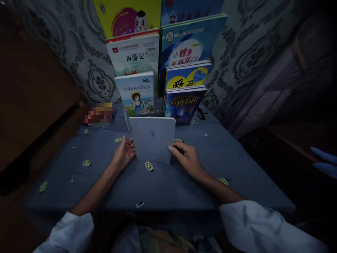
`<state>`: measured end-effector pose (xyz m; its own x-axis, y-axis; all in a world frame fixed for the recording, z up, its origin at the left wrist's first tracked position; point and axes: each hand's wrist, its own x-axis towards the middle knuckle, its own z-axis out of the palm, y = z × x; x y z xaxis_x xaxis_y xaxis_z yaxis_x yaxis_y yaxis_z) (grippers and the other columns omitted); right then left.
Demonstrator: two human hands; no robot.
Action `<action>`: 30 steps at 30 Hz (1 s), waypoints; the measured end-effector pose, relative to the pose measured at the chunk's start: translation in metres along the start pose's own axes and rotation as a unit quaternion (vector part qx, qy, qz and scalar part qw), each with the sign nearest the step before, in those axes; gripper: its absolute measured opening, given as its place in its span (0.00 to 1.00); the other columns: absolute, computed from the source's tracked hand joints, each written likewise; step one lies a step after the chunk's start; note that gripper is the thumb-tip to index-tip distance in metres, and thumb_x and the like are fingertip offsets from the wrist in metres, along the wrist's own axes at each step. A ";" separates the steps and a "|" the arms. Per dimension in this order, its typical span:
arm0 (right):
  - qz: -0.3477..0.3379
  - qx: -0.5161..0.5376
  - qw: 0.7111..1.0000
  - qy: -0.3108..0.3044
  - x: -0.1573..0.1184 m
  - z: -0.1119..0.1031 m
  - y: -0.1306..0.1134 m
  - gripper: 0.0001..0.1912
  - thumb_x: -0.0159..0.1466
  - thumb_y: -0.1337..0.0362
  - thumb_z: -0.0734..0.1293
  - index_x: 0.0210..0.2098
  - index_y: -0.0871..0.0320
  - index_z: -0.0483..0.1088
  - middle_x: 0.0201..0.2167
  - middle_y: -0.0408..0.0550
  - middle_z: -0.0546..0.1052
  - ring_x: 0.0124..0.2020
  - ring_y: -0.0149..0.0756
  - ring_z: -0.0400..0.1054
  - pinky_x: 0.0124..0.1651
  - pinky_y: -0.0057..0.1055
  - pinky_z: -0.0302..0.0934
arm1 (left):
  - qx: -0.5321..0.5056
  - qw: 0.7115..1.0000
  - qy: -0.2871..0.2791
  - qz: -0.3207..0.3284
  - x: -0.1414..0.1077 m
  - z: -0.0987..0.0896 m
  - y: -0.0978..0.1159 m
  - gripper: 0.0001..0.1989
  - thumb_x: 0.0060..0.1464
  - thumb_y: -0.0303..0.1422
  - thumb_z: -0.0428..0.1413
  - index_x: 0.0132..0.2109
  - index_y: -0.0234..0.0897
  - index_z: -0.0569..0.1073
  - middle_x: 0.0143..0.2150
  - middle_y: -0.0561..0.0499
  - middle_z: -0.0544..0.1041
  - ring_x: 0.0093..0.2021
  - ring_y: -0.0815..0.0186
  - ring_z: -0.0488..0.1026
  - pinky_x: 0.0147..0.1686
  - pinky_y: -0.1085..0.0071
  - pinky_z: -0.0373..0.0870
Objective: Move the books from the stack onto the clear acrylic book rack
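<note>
A thin book (152, 140) with a plain, pale cover stands nearly upright on the blue tablecloth, its front bearing only small faint marks. My right hand (187, 156) grips its right edge, thumb in front and fingers behind. At the left edge is my left hand (124, 153), palm turned inward, thumb apart and fingers loosely curved against or just beside the cover. Directly behind stand a light-blue book with a girl in a hat (138, 96) and a dark-blue book with gold lettering (184, 103).
Taller books rise in two columns behind, among them a white-green book (135, 54), a teal book (193, 40) and a yellow book (129, 15). A blurred red packet-like item (98, 114) lies at the left. Dark glasses (201, 113) sit at the right. Patterned wall covering backs the table (110, 189).
</note>
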<state>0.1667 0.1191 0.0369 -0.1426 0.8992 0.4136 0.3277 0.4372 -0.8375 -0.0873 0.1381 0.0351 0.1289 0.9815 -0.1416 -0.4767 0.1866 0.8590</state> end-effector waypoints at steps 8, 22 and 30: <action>0.072 0.000 0.997 -0.024 0.016 0.013 0.028 0.11 0.63 0.56 0.64 0.30 0.56 0.72 0.24 0.43 0.74 0.26 0.35 0.68 0.29 0.30 0.60 | 0.314 0.946 -0.021 0.083 0.004 -0.019 -0.012 0.29 0.50 0.48 0.63 0.52 0.35 0.67 0.23 0.60 0.71 0.23 0.69 0.70 0.24 0.75 0.65; -0.103 -0.247 0.958 -0.099 0.000 0.021 0.047 0.14 0.65 0.69 0.63 0.48 0.56 0.75 0.49 0.55 0.77 0.50 0.48 0.71 0.56 0.48 0.67 | 0.793 0.571 -0.007 0.210 0.008 -0.023 -0.017 0.20 0.66 0.32 0.48 0.62 0.32 0.68 0.65 0.37 0.69 0.64 0.50 0.67 0.58 0.51 0.67; -0.137 -0.239 0.956 -0.102 -0.004 0.022 0.055 0.16 0.67 0.68 0.62 0.51 0.56 0.75 0.50 0.55 0.78 0.52 0.47 0.72 0.58 0.52 0.67 | 0.826 0.532 -0.032 0.181 0.020 -0.010 -0.011 0.20 0.66 0.31 0.47 0.61 0.31 0.69 0.66 0.37 0.68 0.65 0.53 0.67 0.60 0.56 0.67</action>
<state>0.1649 0.1399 -0.0184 -0.4480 0.7573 0.4752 0.6342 0.6438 -0.4281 -0.0879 0.1566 0.0182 0.3433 0.9267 0.1530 0.9288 -0.3592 0.0915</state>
